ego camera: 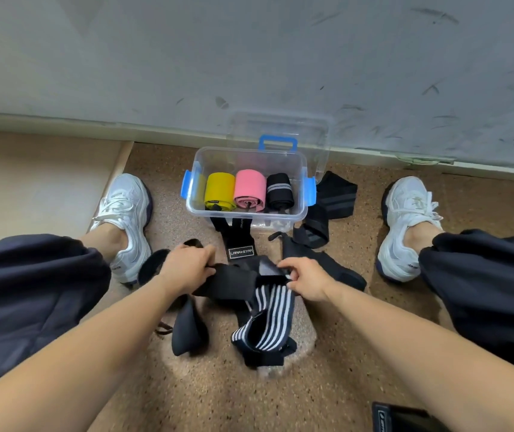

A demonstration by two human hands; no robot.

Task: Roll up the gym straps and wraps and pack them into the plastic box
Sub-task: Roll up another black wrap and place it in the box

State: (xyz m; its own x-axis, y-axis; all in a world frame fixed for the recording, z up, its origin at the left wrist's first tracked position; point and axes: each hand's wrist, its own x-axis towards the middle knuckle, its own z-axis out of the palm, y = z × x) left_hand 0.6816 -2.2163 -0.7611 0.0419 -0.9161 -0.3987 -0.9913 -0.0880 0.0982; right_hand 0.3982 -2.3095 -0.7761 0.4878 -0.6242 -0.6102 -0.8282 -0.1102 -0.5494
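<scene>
A clear plastic box (pixel 193 169) with blue latches stands on the floor ahead of me. In it lie a yellow roll (pixel 219 190), a pink roll (pixel 249 188) and a black grey-striped roll (pixel 279 190). My left hand (pixel 188 266) grips the black end of a black wrap with white stripes (pixel 268 319). My right hand (pixel 307 280) pinches the same wrap at its other side. The striped part hangs down between my hands. A black strap with a white label (pixel 240 244) lies just in front of the box.
Another black grey-striped wrap (pixel 327 204) lies unrolled right of the box. More black straps (pixel 190 328) lie on the cork floor near my hands. The clear lid (pixel 280 129) leans on the grey wall behind. My white shoes (pixel 127 219) flank the box. A dark object (pixel 405 417) sits bottom right.
</scene>
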